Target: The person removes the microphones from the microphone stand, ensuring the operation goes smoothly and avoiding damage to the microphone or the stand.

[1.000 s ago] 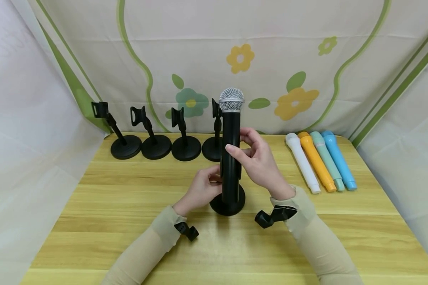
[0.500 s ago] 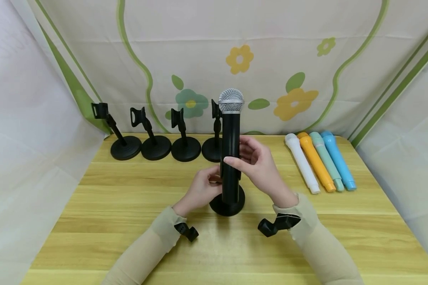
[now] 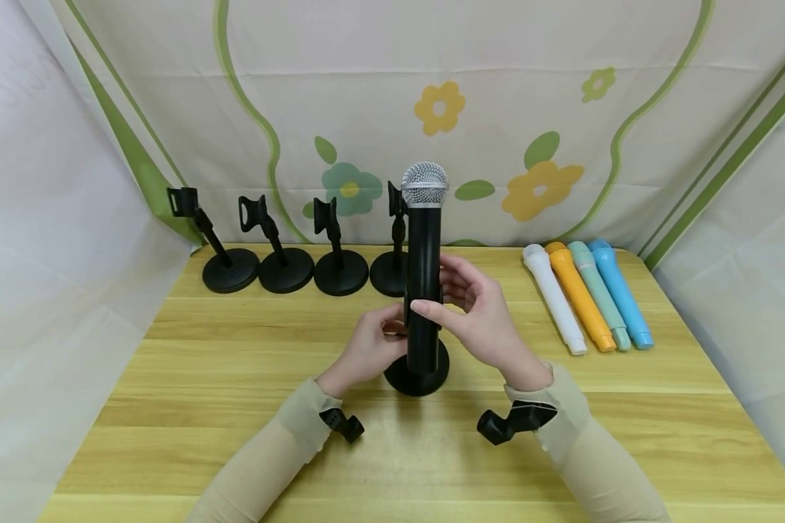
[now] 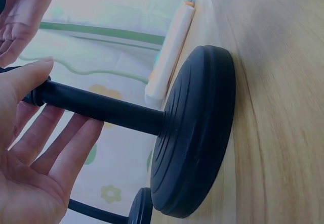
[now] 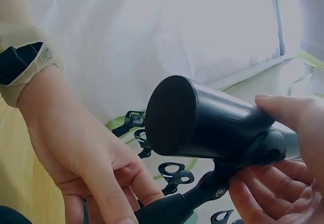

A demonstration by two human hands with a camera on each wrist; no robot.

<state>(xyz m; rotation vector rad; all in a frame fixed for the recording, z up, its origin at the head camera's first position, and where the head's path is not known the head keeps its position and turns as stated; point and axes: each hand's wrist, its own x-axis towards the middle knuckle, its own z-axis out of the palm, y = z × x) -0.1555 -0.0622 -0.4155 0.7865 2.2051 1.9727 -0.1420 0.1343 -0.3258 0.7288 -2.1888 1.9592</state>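
Observation:
A black microphone [image 3: 424, 250] with a silver mesh head stands upright in the clip [image 5: 266, 150] of a black desk microphone stand [image 4: 195, 133], whose round base rests on the table. My left hand [image 3: 369, 345] grips the upper part of the stand's pole, thumb on one side and fingers on the other in the left wrist view. My right hand [image 3: 480, 316] holds the microphone low on its body: the thumb lies on the front, while the fingers curl behind by the clip. In the right wrist view the microphone's flat bottom end faces the camera.
Several black stands [image 3: 341, 272] with bare clips line the back left of the wooden table [image 3: 235, 407]. At the right lie white [image 3: 556, 301], orange [image 3: 581, 298], green [image 3: 600, 298] and blue [image 3: 623, 294] microphones side by side. A flowered cloth [image 3: 366, 94] hangs behind.
My right hand has slid down along the microphone body toward the clip. The left hand, the stand and the microphone stay in nearly the same place.

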